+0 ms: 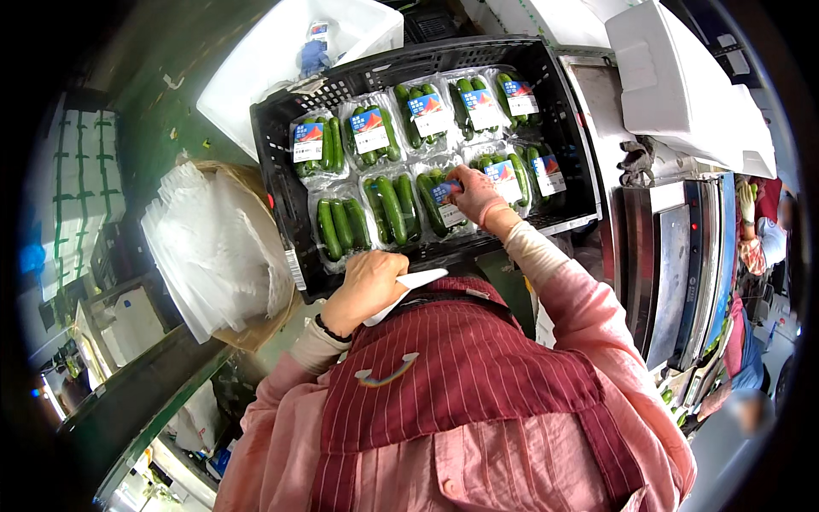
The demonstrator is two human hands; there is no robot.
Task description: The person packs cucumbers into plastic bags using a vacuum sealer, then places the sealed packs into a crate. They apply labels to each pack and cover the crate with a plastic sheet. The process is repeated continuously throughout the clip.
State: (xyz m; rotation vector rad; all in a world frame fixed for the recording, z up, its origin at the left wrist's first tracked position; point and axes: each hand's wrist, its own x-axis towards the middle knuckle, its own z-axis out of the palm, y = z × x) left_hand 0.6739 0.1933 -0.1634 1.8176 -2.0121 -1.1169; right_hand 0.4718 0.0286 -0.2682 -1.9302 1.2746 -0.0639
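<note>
My left hand (374, 281) is closed around a folded white sheet (422, 278), possibly label backing, at the near side of a black plastic crate (409, 256). Inside the crate, clear-wrapped packs of cucumbers sit in two rows. My right hand (478, 195), in a pinkish covering, reaches over the near row. Its fingertips touch the printed label (450, 201) on a cucumber pack (430, 205); whether they pinch or press it is hidden. To its left, a cucumber pack (391, 208) and the end cucumber pack (344, 227) show no label. The far-row packs, such as this cucumber pack (374, 137), bear labels.
A white foam box (237, 96) holding a blue glove (313, 57) stands behind the crate. Left is a carton of white plastic sheets (217, 249). Right are a metal-topped machine (668, 275), a dark glove (636, 160) and foam boxes (678, 83). Other people work far right.
</note>
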